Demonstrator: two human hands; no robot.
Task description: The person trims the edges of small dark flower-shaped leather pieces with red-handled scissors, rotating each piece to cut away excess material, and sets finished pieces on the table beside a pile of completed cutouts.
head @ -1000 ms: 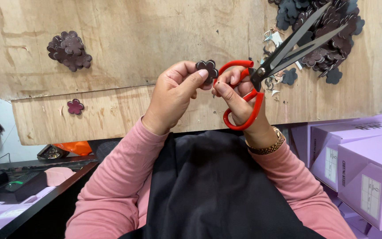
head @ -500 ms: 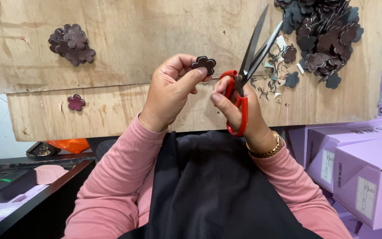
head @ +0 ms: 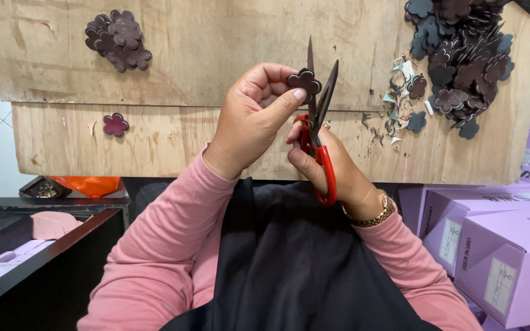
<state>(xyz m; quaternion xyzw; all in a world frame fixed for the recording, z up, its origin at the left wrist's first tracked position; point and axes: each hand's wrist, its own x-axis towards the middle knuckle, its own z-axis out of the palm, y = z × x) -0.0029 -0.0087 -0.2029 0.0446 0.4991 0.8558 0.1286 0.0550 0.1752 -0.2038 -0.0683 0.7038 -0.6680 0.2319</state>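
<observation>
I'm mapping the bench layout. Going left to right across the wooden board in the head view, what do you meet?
Small flower pile → single maroon flower → left hand pinching a dark flower → red scissors in the right hand → scraps → big flower pile.

This looks like a small craft workshop where pieces are cut by hand. A rough plywood board [head: 154, 135] serves as the worktop, scuffed and unpainted. At its far right lies a big heap of dark flower-shaped cutouts [head: 461, 55] with offcut scraps [head: 397, 107] beside it; a smaller pile [head: 118, 40] sits far left (one loose flower [head: 116, 124] nearer). Stacked purple cardboard boxes [head: 498, 245] crowd the near right, and a cluttered dark desk [head: 38, 245] stands near left.
</observation>
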